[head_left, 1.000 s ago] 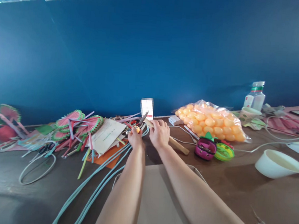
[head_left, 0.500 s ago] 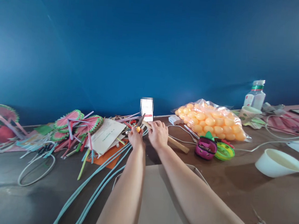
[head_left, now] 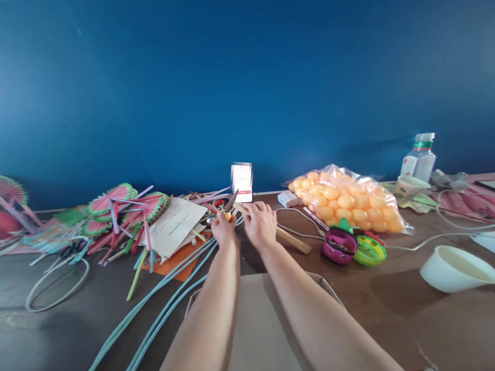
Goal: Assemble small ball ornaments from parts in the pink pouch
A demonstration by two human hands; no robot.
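In the head view my left hand [head_left: 224, 229] is closed around a small knife [head_left: 232, 200]. Its dark pointed blade sticks up past my fingers, and a bit of yellow-orange handle shows. My right hand [head_left: 261, 224] grips a pale wooden stick [head_left: 293, 239] from above. One end of the stick comes out near the blade; the other slants down to the right. Whether blade and wood touch I cannot tell. A lit phone [head_left: 242, 188] stands upright against the blue wall, just beyond both hands.
Left lie green-and-pink paper fans [head_left: 147, 207], a paper sheet [head_left: 180, 226] and pale blue cables [head_left: 152, 309]. Right are a bag of orange balls [head_left: 344, 199], a purple pouch [head_left: 337, 247], a white cup [head_left: 459, 271] and a bottle [head_left: 419, 158]. A cardboard box [head_left: 271, 324] is under my forearms.
The view has shifted very slightly. Both hands keep their grip on the knife and the wooden stick in nearly the same spot.
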